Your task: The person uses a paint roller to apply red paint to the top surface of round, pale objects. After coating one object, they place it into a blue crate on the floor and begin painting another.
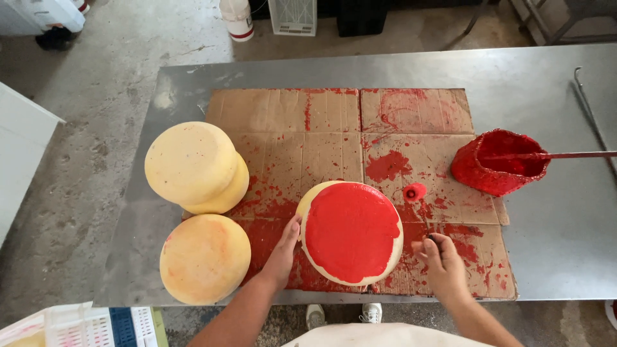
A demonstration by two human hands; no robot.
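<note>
A round cheese-like wheel [352, 231], its top face coated red and its rim pale yellow, sits tilted on red-stained cardboard [283, 115] near the table's front edge. My left hand [283, 247] presses against the wheel's left side and holds it. Just right of the wheel, my right hand [443, 266] is curled around a small dark handle [434, 240]; what the handle belongs to is unclear. A small red round blob [414, 191] lies on the cardboard just above that hand.
Two uncoated yellow wheels [193, 164] are stacked at the left, with a third [204, 257] in front of them. A red-smeared pot [498, 164] with a long stick [578, 155] stands on the right of the steel table [553, 231]. A white crate [77, 324] sits at the lower left.
</note>
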